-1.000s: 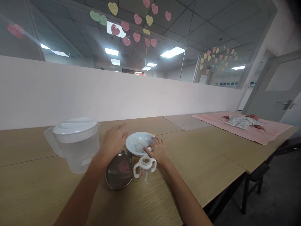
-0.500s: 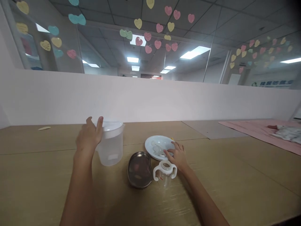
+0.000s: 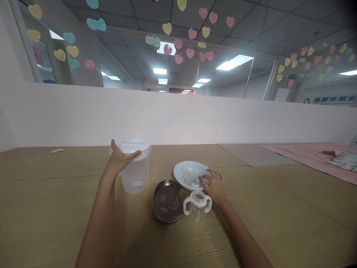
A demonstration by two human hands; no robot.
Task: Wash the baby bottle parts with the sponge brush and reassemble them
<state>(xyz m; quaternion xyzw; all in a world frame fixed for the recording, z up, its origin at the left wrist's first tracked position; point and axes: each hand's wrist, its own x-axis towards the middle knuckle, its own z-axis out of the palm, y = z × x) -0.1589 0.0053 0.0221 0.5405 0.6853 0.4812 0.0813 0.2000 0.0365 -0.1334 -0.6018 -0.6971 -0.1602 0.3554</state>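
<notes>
My left hand [image 3: 118, 162] is at the left of a translucent plastic pitcher [image 3: 135, 178] with a white lid. Its thumb lies across the rim and its fingers are spread; some are hidden behind the pitcher. My right hand [image 3: 214, 186] rests at the right rim of a white plate [image 3: 178, 178], fingers apart, thumb reaching over the inside. Clear and white bottle parts [image 3: 190, 178] lie on the plate. In front of it stands a clear baby bottle [image 3: 197, 208] with a white two-handled collar and an uncovered top. A kidney-shaped metal tray [image 3: 166, 203] sits left of the bottle.
The brown tabletop [image 3: 279, 216] runs back to a low white wall [image 3: 184, 119] with glass above it. A pink cloth [image 3: 304, 154] with a patterned white bundle [image 3: 344, 160] lies at the far right. A thin pale strip [image 3: 56, 150] lies at the back left.
My left hand has turned and moved right, bringing its thumb down across the pitcher's rim. The pitcher sits slightly farther back. My right hand stays at the plate's rim. The view has shifted slightly.
</notes>
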